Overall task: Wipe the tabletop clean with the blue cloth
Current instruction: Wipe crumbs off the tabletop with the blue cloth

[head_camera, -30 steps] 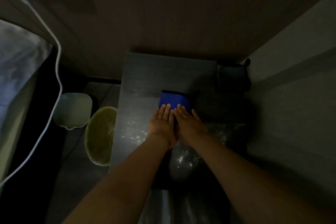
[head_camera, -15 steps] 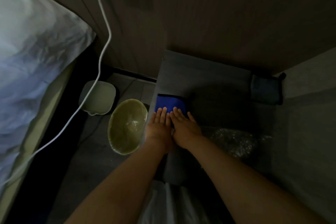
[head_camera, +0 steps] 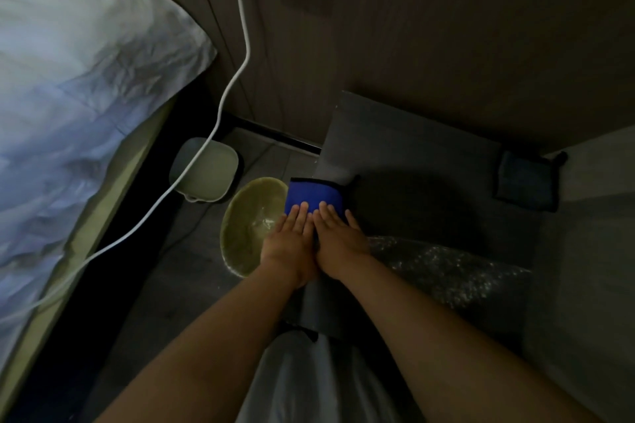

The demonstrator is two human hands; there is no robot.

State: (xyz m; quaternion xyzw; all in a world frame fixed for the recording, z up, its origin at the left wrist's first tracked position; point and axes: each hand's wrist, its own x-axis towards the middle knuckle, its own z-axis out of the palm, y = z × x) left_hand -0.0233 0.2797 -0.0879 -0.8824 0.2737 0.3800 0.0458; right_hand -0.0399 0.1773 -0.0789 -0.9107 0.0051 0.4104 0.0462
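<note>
In the head view, 2 hands are lying side by side, palms down and fingers flat: the left hand (head_camera: 290, 239) and the right hand (head_camera: 338, 240) are both pressing on 1 blue cloth (head_camera: 313, 196), neither one gripping it. The cloth is sitting at the left edge of the dark tabletop (head_camera: 405, 144), overhanging it slightly. 1 darker cloth (head_camera: 524, 181) is lying at the far right corner, well apart. White specks (head_camera: 446, 271) are scattering across the near right part of the surface.

Compared with 0.5 s ago, the cloth and both hands are now sitting further left, reaching the edge.

Beside the table on the floor, 1 greenish bowl (head_camera: 245, 237) is standing open; its contents cannot be told. 1 pale square container (head_camera: 206, 170) is resting just beyond it, with 1 white cable (head_camera: 237, 72) crossing over it.
</note>
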